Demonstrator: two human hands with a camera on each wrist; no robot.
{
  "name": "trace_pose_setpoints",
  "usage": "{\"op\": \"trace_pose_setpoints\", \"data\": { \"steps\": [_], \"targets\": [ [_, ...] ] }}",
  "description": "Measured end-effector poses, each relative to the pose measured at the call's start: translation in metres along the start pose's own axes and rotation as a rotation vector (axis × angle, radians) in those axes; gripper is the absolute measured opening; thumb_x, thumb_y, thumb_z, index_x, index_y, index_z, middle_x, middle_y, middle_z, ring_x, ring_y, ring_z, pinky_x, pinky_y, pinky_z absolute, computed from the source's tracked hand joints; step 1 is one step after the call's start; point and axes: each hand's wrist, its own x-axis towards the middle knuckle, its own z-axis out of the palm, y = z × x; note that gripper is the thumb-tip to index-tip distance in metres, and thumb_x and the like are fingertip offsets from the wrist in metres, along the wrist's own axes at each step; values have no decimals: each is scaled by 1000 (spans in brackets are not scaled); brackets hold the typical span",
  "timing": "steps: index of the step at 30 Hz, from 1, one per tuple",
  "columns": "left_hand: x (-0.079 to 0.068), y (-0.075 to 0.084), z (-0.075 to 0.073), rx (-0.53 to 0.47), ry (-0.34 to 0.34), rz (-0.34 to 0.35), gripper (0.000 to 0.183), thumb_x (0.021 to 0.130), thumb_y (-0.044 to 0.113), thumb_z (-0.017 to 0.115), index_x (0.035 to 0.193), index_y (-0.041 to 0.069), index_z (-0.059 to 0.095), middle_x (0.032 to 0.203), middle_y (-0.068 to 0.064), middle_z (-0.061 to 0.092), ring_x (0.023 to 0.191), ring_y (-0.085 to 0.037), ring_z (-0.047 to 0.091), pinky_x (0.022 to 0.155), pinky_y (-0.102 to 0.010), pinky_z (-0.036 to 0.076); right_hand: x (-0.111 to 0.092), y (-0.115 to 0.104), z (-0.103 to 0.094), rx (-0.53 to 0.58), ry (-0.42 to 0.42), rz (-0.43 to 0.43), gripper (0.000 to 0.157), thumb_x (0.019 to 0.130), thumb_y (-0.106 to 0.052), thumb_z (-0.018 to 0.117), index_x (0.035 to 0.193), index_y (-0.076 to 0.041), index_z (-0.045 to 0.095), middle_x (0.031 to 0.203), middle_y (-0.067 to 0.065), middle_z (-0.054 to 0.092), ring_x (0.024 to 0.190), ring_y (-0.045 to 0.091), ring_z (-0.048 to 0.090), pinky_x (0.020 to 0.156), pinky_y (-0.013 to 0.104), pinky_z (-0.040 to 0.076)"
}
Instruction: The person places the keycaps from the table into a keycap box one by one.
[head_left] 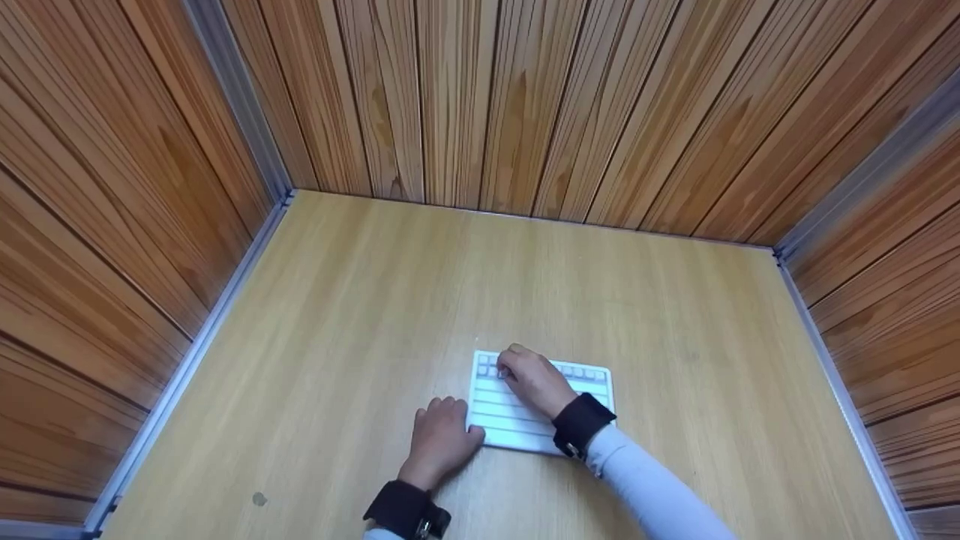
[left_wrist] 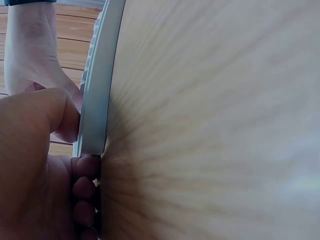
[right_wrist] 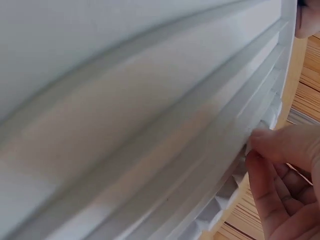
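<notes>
A shallow white plastic tray (head_left: pixel 517 421) with parallel ridges lies on the wooden tabletop. Small white block-like pieces (head_left: pixel 583 372) stand along its far row. My left hand (head_left: pixel 442 433) holds the tray's near left corner, thumb over the rim and the other fingers beside its left side. In the left wrist view the tray's edge (left_wrist: pixel 97 100) sits against that thumb and a fingertip. Over the far row, my right hand (head_left: pixel 534 381) pinches a small white piece between thumb and index finger; in the right wrist view the fingertips mostly cover it.
Wood-panelled walls (head_left: pixel 510 105) stand behind and on both sides, with grey metal strips (head_left: pixel 202 352) along the tabletop's edges. A small round dark spot (head_left: pixel 259 499) marks the tabletop (head_left: pixel 360 315) at the near left. Both wrists wear black bands (head_left: pixel 583 424).
</notes>
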Motion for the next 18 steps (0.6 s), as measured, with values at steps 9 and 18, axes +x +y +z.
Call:
{"op": "trace_pose_setpoints", "data": {
  "steps": [9, 18],
  "targets": [
    [6, -2, -9, -57, -96, -20, 25, 86, 32, 63, 85, 7, 60, 77, -3, 50, 76, -23, 44, 72, -42, 36, -28, 4, -44, 21, 85, 224, 20, 88, -13, 76, 106, -6, 70, 104, 9, 68, 94, 26, 68, 82, 41, 55],
    [9, -8, -32, -122, 45, -27, 24, 91, 33, 64, 96, 11, 65, 94, -6, 61, 88, -25, 55, 76, -41, 42, -97, 43, -84, -75, 91, 491, 58, 99, -28, 63, 146, 3, 47, 152, 30, 40, 143, 49, 33, 115, 62, 21]
  ]
}}
